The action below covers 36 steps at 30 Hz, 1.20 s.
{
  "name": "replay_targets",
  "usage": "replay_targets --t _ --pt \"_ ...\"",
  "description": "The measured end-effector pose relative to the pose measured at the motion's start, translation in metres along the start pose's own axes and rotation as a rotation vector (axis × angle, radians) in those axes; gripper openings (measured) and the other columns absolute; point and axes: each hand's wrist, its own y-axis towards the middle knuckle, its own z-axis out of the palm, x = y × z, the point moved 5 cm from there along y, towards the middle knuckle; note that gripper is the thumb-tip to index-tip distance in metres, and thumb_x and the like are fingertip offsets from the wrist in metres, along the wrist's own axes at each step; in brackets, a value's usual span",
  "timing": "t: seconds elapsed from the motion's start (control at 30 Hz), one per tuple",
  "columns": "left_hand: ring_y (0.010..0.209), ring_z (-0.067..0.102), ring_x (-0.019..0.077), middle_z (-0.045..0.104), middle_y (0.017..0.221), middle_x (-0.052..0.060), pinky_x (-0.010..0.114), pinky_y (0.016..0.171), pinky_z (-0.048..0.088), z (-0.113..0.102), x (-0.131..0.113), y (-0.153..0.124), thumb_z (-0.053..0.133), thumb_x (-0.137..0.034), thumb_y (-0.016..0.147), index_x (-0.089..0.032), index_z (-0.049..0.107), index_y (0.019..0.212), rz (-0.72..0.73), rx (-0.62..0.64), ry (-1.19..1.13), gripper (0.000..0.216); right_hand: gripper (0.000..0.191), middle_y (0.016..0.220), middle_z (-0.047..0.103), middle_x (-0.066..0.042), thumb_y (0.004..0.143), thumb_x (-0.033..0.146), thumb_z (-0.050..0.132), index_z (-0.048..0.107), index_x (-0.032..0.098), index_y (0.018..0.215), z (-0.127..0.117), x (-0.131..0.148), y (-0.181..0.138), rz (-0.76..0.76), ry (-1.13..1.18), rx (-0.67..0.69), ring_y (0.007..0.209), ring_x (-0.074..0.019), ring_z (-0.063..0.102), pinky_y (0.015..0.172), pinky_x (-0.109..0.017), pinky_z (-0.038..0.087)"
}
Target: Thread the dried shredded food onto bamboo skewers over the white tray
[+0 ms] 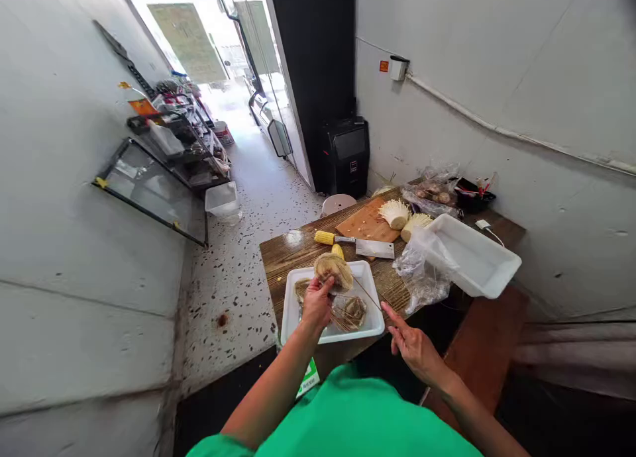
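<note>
My left hand (317, 303) is closed on a flat brown mushroom cap (333, 269), holding it just above a white tray (292, 314) on the wooden table (285, 252). A thin bamboo skewer (368, 293) runs from the mushroom to my right hand (413, 346), whose fingertips pinch its near end. More mushroom pieces and a bundle of skewers (348, 313) lie in the tray.
Behind the tray lie a cleaver (373, 248), corn pieces (324, 237), a cutting board (368, 224) and enoki bunches (395, 212). A tilted white tub (472, 258) and plastic bags (422, 278) sit right. A wall runs along the right; speckled floor and shelving lie left.
</note>
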Motion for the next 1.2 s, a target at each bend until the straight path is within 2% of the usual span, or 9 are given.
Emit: replay_targets --t 0.13,0.27,0.47,0.57,0.67,0.83,1.2 --pt "0.064 0.066 0.0106 0.073 0.076 -0.001 0.022 0.066 0.049 -0.012 -0.021 0.003 0.091 -0.028 0.043 -0.017 0.067 0.086 0.036 0.012 0.002 0.051 0.047 0.069 0.072 -0.006 0.097 0.028 0.031 0.048 0.018 0.14 0.014 0.02 -0.005 -0.042 -0.184 -0.062 0.058 -0.0148 0.066 0.058 -0.019 0.047" --pt "0.07 0.067 0.0117 0.073 0.082 -0.001 0.024 0.069 0.05 -0.015 -0.032 0.001 0.09 -0.03 0.047 -0.018 0.067 0.089 0.073 0.035 0.037 0.049 0.044 0.09 0.075 -0.009 0.097 0.026 0.034 0.052 0.023 0.137 0.021 0.029 -0.005 -0.088 -0.309 -0.129 0.071 -0.0187 0.072 0.064 -0.022 0.052" --pt "0.077 0.066 0.0118 0.073 0.086 0.001 0.024 0.076 0.048 -0.017 -0.038 0.0 0.087 -0.035 0.053 -0.018 0.069 0.089 0.164 0.076 0.139 0.044 0.047 0.113 0.069 -0.013 0.094 0.02 0.033 0.051 0.015 0.137 0.031 0.034 0.005 -0.105 -0.288 -0.116 0.091 -0.0234 0.071 0.078 -0.031 0.056" --pt "0.073 0.064 0.0117 0.073 0.082 0.001 0.023 0.074 0.048 -0.016 -0.036 -0.002 0.085 -0.035 0.056 -0.016 0.07 0.086 0.205 0.112 0.223 0.038 0.044 0.122 0.064 -0.014 0.095 0.022 0.035 0.054 0.012 0.133 0.035 0.039 0.017 -0.15 -0.21 -0.144 0.103 -0.024 0.067 0.086 -0.034 0.054" --pt "0.068 0.062 0.0115 0.071 0.076 0.001 0.022 0.07 0.046 -0.013 -0.033 -0.007 0.083 -0.035 0.061 -0.016 0.07 0.083 0.24 0.145 0.306 0.032 0.041 0.116 0.067 -0.015 0.095 0.023 0.037 0.06 0.011 0.126 0.039 0.044 0.033 -0.165 -0.143 -0.185 0.1 -0.0236 0.068 0.086 -0.034 0.054" --pt "0.073 0.061 0.0125 0.071 0.08 0.001 0.024 0.074 0.046 -0.008 -0.037 -0.009 0.08 -0.037 0.066 -0.016 0.07 0.084 0.303 0.164 0.367 0.029 0.037 0.1 0.073 -0.012 0.095 0.023 0.036 0.066 0.013 0.116 0.037 0.054 0.049 -0.193 -0.091 -0.257 0.087 -0.0218 0.07 0.077 -0.032 0.055" --pt "0.079 0.064 0.013 0.072 0.087 0.002 0.025 0.079 0.048 -0.01 -0.036 0.0 0.08 -0.038 0.066 -0.017 0.068 0.089 0.322 0.139 0.307 0.033 0.037 0.107 0.071 -0.014 0.093 0.017 0.036 0.065 0.009 0.116 0.034 0.061 0.049 -0.225 -0.019 -0.27 0.097 -0.0233 0.068 0.083 -0.034 0.054"
